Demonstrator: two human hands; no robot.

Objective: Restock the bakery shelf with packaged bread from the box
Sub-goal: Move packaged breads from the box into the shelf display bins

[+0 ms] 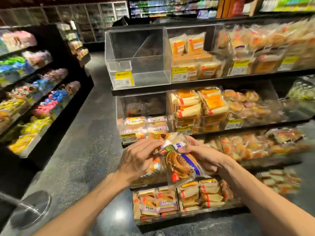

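Bakery shelf (pixel 221 80) behind: left hand (pixel 136 159) and right hand (pixel 204 155) pinch one bread packet (pixel 180 166) (clear wrap) with curled fingers (pixel 151 143).

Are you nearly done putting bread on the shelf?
Not quite. Most bins already hold bread. The left hand and right hand grip one bread pack now. The top-left bin is empty and the bin under it looks half full. The box isn't in view, so how much remains is unclear.
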